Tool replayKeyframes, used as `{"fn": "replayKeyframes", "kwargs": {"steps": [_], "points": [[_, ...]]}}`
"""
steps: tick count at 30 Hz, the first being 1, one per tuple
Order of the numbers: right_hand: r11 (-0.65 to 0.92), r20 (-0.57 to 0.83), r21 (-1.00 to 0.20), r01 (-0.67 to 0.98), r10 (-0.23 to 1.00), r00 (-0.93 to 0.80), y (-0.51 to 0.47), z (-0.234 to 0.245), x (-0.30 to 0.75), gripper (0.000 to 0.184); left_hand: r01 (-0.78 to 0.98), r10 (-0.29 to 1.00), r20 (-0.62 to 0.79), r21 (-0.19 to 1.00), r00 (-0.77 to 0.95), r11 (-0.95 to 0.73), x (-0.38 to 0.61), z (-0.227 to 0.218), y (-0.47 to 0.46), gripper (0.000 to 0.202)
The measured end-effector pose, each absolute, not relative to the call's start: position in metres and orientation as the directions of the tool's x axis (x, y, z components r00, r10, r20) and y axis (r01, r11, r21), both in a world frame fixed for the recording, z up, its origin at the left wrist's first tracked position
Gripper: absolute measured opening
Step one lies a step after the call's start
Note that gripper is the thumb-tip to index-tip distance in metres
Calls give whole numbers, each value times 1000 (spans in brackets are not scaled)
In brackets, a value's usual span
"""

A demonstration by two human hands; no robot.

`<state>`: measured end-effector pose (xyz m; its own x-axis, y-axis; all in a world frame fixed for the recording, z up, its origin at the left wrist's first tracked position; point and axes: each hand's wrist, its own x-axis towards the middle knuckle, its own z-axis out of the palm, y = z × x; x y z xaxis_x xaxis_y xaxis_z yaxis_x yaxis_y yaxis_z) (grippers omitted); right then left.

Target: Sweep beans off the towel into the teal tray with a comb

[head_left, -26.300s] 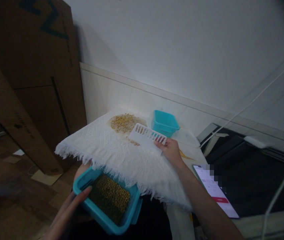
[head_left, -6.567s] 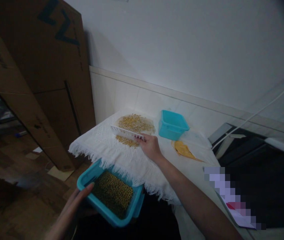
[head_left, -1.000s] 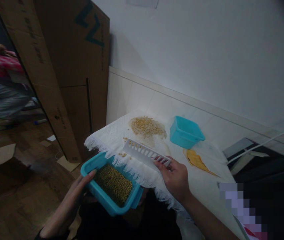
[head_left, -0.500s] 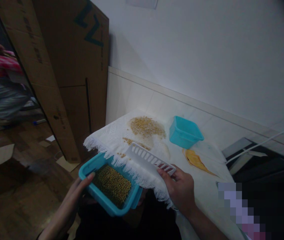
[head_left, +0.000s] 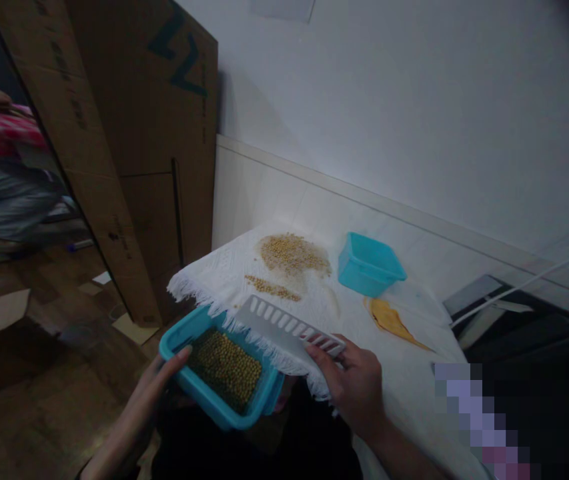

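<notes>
My left hand (head_left: 151, 390) grips a teal plastic container (head_left: 204, 393) full of greenish beans (head_left: 224, 367), held just under the fringed edge of a white towel (head_left: 224, 280) on the table. My right hand (head_left: 354, 383) is closed on a white slotted plastic scraper (head_left: 287, 327), whose flat edge lies at the towel's near fringe, right over the container. On the towel farther back lie a pile of yellowish beans (head_left: 291, 252) and a thin line of beans (head_left: 271, 288).
A second, empty teal container (head_left: 370, 263) stands behind the pile, with a yellow scrap (head_left: 389, 319) beside it. Big cardboard boxes (head_left: 129, 133) lean at the left. A dark surface with white cables (head_left: 514, 287) fills the right; wooden floor lies below left.
My right hand has drawn the scraper toward me to the towel's near edge, above the container. A thin line of beans stays behind on the towel. The left hand holds steady.
</notes>
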<state>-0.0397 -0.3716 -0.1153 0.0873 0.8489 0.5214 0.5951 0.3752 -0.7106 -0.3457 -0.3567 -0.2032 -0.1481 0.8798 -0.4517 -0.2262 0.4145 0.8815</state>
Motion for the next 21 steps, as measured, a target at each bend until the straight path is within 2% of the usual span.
{"fn": "replayKeyframes", "kwargs": {"steps": [4, 7, 14, 17, 21], "points": [[366, 536, -732, 575, 830, 155, -352, -120, -40, 21, -235, 881, -453, 879, -136, 416, -348, -201, -356, 74], [401, 564, -706, 583, 817, 121, -338, -125, -47, 20, -245, 880, -458, 874, -123, 420, -349, -198, -356, 69], [436, 522, -735, 519, 853, 22, -342, -118, -57, 18, -234, 875, -458, 878, -158, 418, -358, -202, -353, 81], [398, 523, -740, 542, 848, 91, -333, -113, -54, 21, -222, 867, -466, 877, -177, 426, -360, -203, -352, 73], [346, 559, -691, 635, 813, 165, -306, -109, -61, 22, -256, 871, -464, 872, -160, 418, -360, -205, -352, 78]]}}
